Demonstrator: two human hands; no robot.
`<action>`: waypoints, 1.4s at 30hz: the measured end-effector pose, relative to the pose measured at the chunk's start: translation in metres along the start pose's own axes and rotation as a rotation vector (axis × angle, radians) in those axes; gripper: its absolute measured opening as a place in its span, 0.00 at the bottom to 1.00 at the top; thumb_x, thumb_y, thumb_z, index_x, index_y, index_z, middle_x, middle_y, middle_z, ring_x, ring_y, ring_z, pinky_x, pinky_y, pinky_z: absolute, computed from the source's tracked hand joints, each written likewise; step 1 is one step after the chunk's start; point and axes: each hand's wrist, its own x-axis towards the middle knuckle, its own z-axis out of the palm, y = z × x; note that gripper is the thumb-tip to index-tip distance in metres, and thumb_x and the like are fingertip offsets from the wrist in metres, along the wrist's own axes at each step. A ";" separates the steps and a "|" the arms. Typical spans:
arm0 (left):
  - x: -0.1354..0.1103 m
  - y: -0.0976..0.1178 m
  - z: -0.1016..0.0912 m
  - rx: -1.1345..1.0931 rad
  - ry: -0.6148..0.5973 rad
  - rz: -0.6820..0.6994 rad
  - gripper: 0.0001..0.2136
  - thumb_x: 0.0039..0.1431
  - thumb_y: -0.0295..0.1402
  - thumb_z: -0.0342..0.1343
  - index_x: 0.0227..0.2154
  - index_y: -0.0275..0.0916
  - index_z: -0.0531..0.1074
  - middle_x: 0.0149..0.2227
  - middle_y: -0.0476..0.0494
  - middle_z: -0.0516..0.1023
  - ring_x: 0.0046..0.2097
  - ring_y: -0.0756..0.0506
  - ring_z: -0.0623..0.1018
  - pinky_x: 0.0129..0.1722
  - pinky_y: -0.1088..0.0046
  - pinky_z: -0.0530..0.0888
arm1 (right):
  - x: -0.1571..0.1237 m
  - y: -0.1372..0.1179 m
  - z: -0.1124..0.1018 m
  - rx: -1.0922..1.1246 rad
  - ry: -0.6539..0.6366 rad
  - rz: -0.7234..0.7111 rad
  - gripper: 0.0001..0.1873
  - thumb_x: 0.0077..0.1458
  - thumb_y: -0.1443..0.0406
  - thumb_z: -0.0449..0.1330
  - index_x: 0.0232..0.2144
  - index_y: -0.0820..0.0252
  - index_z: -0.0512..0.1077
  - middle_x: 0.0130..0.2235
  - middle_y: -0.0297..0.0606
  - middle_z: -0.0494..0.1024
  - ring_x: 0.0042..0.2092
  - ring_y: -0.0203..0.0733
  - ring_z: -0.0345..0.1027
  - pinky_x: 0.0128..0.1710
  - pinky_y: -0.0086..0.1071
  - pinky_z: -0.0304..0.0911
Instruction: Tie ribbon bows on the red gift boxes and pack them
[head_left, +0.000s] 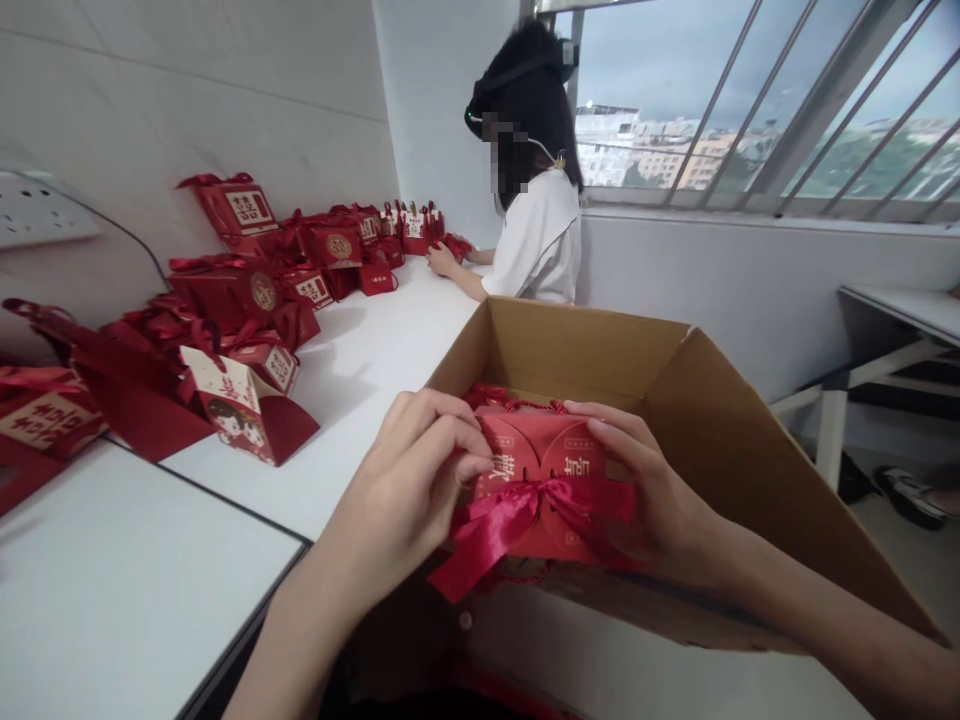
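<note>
A red gift box (540, 430) with gold characters and a satin ribbon bow (536, 495) is held between my two hands. Its curved top flaps meet in the middle, where the bow sits, and a twisted red cord shows at its far edge. My left hand (416, 465) pinches the box's left side, fingers bent. Along the right side, my right hand (649, 475) grips it with the fingers reaching over the far corner. Just beyond and beneath it gapes an open cardboard carton (592, 345), with some red items partly visible inside.
On the white table (360, 345) to the left, many red gift boxes (232, 285) stand piled against the wall. A cream-and-red box (240, 400) with cartoon figures is nearest. A co-worker in a white top (540, 235) handles red boxes at the far end, by the barred window.
</note>
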 end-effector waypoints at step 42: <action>-0.022 0.028 0.010 -0.242 0.189 -0.382 0.10 0.61 0.30 0.51 0.24 0.39 0.64 0.30 0.49 0.71 0.32 0.52 0.71 0.31 0.78 0.69 | -0.005 0.004 0.000 -0.028 0.014 0.014 0.47 0.47 0.73 0.61 0.64 0.57 0.42 0.60 0.52 0.53 0.62 0.54 0.51 0.54 0.48 0.62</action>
